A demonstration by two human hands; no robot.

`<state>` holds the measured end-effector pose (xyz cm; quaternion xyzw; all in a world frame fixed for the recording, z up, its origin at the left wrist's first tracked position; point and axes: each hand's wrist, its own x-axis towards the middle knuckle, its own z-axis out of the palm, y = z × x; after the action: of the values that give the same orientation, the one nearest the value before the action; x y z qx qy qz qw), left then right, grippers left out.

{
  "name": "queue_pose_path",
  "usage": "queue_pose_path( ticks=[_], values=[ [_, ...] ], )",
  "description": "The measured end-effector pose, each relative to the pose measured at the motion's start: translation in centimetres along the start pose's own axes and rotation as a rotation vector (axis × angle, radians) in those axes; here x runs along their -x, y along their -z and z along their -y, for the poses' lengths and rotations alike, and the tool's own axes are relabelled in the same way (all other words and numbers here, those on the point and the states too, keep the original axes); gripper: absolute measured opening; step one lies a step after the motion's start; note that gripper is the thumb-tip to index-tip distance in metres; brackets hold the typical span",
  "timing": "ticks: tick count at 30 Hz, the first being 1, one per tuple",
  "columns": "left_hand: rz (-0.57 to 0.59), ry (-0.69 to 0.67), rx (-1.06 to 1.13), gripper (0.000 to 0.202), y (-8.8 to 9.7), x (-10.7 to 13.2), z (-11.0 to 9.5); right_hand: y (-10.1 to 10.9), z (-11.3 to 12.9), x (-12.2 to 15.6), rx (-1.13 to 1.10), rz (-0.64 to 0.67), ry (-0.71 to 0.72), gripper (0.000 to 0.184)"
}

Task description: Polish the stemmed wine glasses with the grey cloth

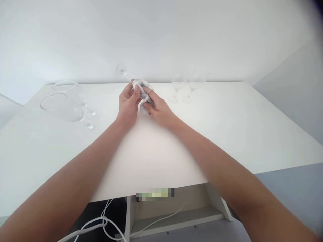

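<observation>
Near the table's back edge, my left hand (128,102) is closed around a stemmed glass whose clear foot (121,70) points up and to the left. A crumpled white cloth (141,84) wraps the rest of the glass, so its bowl is hidden. Fingers of my right hand (158,107) are closed on the cloth, pressed close beside the left hand. A thin ring shows on one right finger. Both hands are together above the white table (161,151).
Two large clear wine glasses (73,112) are at the left of the table. Two smaller stemmed glasses (176,90) stand at the back, right of my hands. Below the front edge are an open shelf (176,218) and loose white cables (101,220). A white wall (161,37) rises behind.
</observation>
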<state>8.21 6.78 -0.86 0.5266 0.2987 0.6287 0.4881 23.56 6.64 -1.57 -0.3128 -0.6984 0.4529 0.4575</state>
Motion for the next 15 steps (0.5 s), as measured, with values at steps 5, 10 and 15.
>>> queue_pose_path(
  ticks=[5, 10, 15],
  values=[
    [0.087, 0.095, 0.082, 0.037, 1.2, -0.8, 0.5, -0.4, 0.1, 0.0, -0.401, -0.014, -0.126, 0.026],
    [0.094, 0.058, 0.043, 0.054, 1.5, -1.1, 1.4, 0.0, 0.1, -0.3, -0.551, -0.084, -0.183, 0.023],
    [0.056, 0.027, 0.014, 0.052, 0.9, -0.5, 1.3, -0.3, -0.2, -0.4, -0.351, -0.117, -0.142, 0.045]
  ],
)
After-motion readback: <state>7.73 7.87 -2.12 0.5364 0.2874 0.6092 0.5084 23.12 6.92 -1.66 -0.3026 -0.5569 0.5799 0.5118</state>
